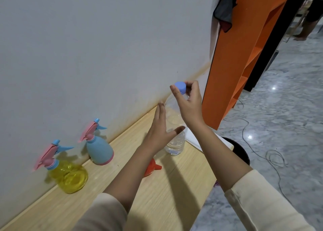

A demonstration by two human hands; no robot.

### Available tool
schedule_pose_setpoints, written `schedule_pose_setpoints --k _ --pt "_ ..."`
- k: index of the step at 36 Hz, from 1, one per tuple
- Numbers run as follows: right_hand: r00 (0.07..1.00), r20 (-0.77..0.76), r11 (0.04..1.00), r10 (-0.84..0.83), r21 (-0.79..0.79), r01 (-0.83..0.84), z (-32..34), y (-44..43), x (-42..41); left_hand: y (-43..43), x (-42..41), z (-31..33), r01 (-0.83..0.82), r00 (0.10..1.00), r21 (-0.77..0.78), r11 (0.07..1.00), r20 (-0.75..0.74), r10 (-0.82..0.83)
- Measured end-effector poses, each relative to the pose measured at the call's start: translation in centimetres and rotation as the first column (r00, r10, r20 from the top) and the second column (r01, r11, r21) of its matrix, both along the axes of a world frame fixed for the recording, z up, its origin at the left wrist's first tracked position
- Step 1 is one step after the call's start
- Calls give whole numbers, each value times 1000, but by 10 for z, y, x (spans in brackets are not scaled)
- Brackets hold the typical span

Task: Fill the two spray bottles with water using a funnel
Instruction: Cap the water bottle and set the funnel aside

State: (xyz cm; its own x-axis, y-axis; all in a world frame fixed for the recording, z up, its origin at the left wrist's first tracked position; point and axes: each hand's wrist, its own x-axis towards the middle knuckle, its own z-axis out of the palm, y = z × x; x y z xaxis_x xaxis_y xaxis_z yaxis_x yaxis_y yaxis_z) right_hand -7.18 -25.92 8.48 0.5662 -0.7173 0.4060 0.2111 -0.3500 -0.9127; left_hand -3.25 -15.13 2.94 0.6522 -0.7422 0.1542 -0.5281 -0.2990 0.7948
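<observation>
Spray bottles stand on the wooden table against the wall: the yellow spray bottle nearest at left, the blue spray bottle just beyond it. To their right an orange funnel lies on its side. Farther right, the left hand rests straight-fingered against a clear water bottle. Above it the right hand pinches a blue cap.
</observation>
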Motion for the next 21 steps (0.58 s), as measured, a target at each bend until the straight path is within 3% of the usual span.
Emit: schedule_pose_setpoints --k 5,11,13,16,21 --pt "993 -106 997 54 -53 -60 -14 2 -6 29 13 -30 42 996 237 971 62 -58" --pt "970 -223 993 97 85 -80 -44 1 -24 70 24 -80 157 987 617 771 -64 -151" --pt "965 -236 986 111 147 -78 -53 2 -28 75 25 -92 175 981 666 726 -59 -182" --pt "951 -292 993 101 90 -78 -63 4 -31 79 25 -107 195 975 706 681 -67 -211" --pt "928 -367 996 64 87 -35 -80 0 -31 78 26 -121 159 978 656 738 -4 -207"
